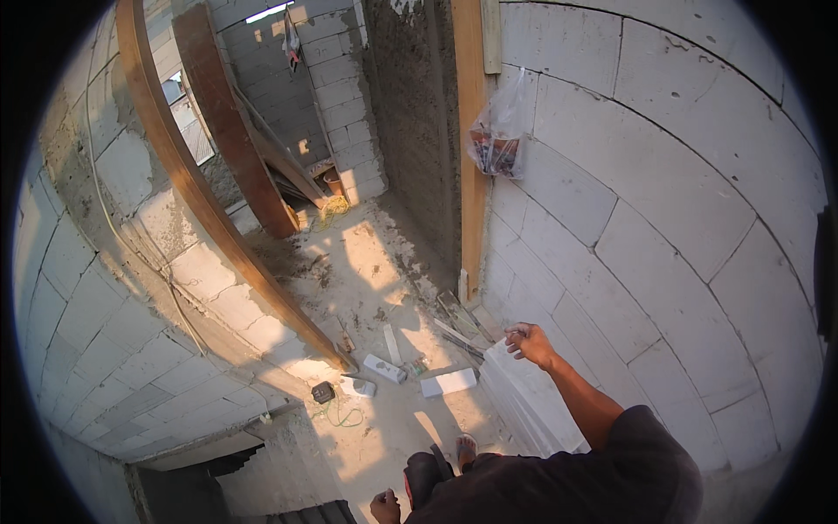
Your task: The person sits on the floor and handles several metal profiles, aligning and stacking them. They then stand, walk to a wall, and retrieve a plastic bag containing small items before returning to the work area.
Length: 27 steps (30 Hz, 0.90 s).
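**Spotter:** What do your hands have?

**Operator:** On my feed they're well apart. The right hand (530, 344) is right of centre in the lower half, fingers curled, at the upper end of the plastic sheet (522, 393). I can't tell whether it grips the sheet or just hangs over it.

**Spotter:** And the left hand (384, 506)?

**Operator:** Down at the lower edge, left of centre, fingers bent in. It's small and partly cut off, so I can't tell if anything is in it.

**Spotter:** Where does the sheet lie?

**Operator:** Lower right of centre. It's clear and creased, and it runs from under the right hand down toward the dark shirt (567, 485), close by the block wall (690, 183) that fills the right side.

**Spotter:** What else do I see low in the frame?

**Operator:** On the floor (384, 447), just left of the sheet, a white block (449, 382); further left, a black box (323, 392) beside a loop of green cord (349, 423). A bare foot (467, 447) shows near the bottom centre.

**Spotter:** And higher up?

**Operator:** A clear bag (499, 144) hangs by the wooden post (471, 79), upper centre.
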{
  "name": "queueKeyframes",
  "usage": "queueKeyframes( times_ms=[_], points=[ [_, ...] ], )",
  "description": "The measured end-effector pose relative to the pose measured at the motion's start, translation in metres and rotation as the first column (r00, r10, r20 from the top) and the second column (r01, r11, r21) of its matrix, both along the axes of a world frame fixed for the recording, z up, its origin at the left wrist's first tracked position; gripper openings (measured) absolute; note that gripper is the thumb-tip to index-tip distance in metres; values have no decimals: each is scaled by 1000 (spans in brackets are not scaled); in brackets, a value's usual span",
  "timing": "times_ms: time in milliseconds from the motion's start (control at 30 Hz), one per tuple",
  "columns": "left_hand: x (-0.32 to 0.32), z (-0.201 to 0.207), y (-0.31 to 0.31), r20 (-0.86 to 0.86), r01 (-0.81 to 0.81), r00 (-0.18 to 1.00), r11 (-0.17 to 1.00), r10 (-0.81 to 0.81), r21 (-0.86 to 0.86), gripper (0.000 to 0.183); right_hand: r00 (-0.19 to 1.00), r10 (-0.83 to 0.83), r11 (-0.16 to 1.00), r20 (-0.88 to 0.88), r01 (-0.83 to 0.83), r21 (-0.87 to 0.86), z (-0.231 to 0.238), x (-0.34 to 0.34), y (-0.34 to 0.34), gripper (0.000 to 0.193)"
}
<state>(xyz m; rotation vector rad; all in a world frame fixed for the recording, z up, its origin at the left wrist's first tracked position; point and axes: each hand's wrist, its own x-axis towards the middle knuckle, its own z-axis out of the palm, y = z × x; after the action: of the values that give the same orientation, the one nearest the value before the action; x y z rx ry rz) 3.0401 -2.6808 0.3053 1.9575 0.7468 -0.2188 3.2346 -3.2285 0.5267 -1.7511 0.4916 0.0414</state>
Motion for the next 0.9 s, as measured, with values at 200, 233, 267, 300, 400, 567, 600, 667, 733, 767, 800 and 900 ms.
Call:
queueKeyframes(
  times_ms=[200, 233, 267, 300, 400, 567, 600, 667, 733, 767, 800, 900],
  points=[
    [243, 195, -69, 376, 153, 922, 980, -96, -124, 30, 940, 232, 857, -250, -319, -404, -56, 35, 63, 44],
    [290, 238, -85, 459, 281, 867, 952, -195, -126, 29, 928, 206, 868, -309, -320, -379, -71, 22, 79, 46],
    [340, 267, -90, 551, 353, 789, 935, -271, -46, 29, 924, 193, 867, -330, -318, -383, -76, 30, 86, 48],
    [383, 316, -117, 620, 422, 728, 904, -293, -68, 29, 933, 134, 899, -333, -256, -355, -101, 6, 89, 49],
    [502, 432, -217, 859, 624, 203, 738, -469, 256, 26, 849, -47, 937, -526, -145, -318, -145, -76, 94, 51],
    [599, 598, -414, 839, 791, -252, 398, -482, 466, 38, 670, -491, 797, -557, 603, 23, -193, -152, 137, 34],
    [617, 617, -449, 802, 765, -289, 377, -522, 522, 40, 616, -565, 660, -548, 737, 147, -208, -157, 143, 27],
    [661, 618, -515, 755, 732, -295, 369, -586, 572, 45, 600, -660, 550, -452, 796, 254, -239, -178, 160, 26],
    [703, 611, -576, 783, 721, -257, 427, -566, 545, 47, 517, -726, 434, -453, 856, 282, -288, -220, 168, 30],
    [711, 614, -618, 808, 729, -266, 439, -525, 525, 47, 463, -773, 352, -435, 882, 313, -315, -243, 167, 32],
    [689, 640, -681, 851, 775, -298, 411, -433, 481, 46, 380, -888, 242, -260, 865, 439, -361, -289, 170, 34],
    [725, 587, -689, 798, 753, -178, 443, -575, 487, 45, 277, -725, 115, -631, 951, 286, -307, -234, 173, 32]
  ],
)
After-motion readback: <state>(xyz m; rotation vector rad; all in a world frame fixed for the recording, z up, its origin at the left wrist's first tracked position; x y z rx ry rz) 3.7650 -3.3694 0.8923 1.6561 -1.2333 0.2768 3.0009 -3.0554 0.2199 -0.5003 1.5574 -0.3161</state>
